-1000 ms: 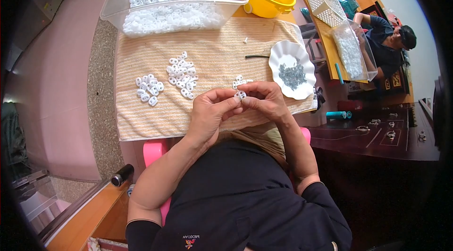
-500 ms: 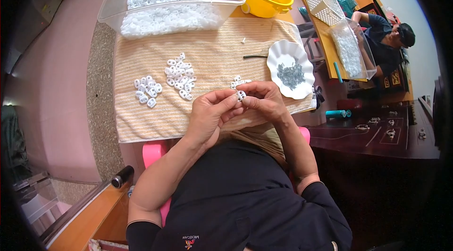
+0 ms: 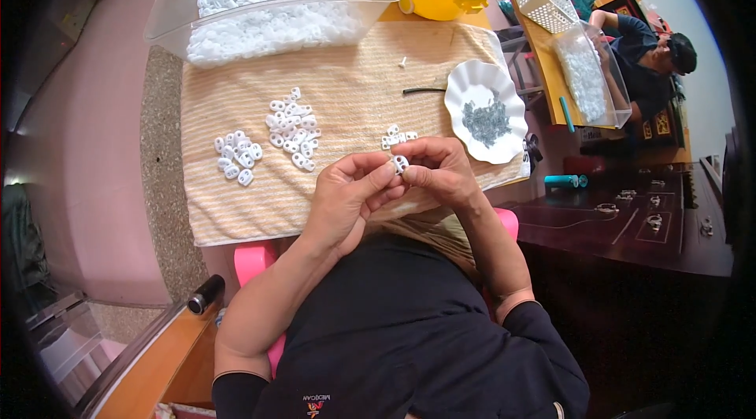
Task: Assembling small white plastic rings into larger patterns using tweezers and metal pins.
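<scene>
Between the fingertips of both hands is a small white plastic piece with two holes [image 3: 400,164]. My left hand [image 3: 356,192] pinches it from the left with thumb and forefinger. From the other side my right hand [image 3: 441,172] grips it the same way. Just beyond the fingers lies a small group of white plastic parts [image 3: 391,136]. Two heaps of similar two-holed pieces rest to the left: a smaller heap [image 3: 237,156] and a larger heap [image 3: 293,130]. A white scalloped plate [image 3: 457,100] on the right carries a pile of small grey-blue bits [image 3: 485,121].
A striped towel [image 3: 354,88] covers the table. At its far side stand a clear bin [image 3: 276,12] of white pieces and a yellow tub [image 3: 449,0]. A thin dark rod [image 3: 424,90] lies by the plate. Another person [image 3: 650,57] sits at a table at the far right.
Both hands stay close together around the white piece, which appears slightly turned. The small group beyond the fingers shows more fully. The whole view has shifted slightly.
</scene>
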A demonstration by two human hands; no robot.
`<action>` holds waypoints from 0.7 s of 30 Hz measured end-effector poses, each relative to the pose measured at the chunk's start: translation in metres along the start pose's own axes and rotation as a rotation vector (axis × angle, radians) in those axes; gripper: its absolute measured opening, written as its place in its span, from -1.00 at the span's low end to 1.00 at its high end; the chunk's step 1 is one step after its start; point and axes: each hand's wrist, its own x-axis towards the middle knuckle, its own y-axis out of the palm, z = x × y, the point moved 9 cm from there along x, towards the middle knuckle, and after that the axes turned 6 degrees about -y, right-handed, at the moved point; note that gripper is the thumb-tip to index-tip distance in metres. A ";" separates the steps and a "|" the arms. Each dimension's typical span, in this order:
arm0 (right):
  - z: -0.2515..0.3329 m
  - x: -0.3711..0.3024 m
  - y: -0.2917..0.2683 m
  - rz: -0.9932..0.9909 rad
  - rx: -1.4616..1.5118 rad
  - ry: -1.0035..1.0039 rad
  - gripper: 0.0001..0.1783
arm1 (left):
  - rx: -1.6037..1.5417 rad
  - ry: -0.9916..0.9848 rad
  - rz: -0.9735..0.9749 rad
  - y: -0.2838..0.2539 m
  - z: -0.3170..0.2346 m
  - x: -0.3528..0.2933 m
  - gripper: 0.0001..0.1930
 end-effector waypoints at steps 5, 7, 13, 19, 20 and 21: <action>0.001 0.000 0.001 -0.008 0.009 -0.020 -0.64 | -0.007 -0.015 -0.002 0.000 0.000 0.000 -0.86; 0.004 -0.001 0.001 -0.026 -0.018 -0.033 -0.66 | -0.007 -0.021 -0.002 0.000 0.001 0.000 -0.87; 0.002 -0.002 0.003 -0.058 0.023 -0.032 -0.66 | -0.031 -0.021 0.004 -0.002 0.003 -0.001 -0.91; 0.000 -0.004 0.005 -0.051 0.063 -0.036 -0.67 | -0.043 -0.028 -0.005 -0.002 0.005 -0.001 -0.89; 0.001 -0.004 0.006 -0.049 0.063 -0.038 -0.67 | -0.040 -0.019 0.002 -0.003 0.006 0.000 -0.90; 0.000 -0.003 0.006 -0.069 0.046 -0.030 -0.67 | -0.038 -0.010 0.009 -0.003 0.006 0.000 -0.91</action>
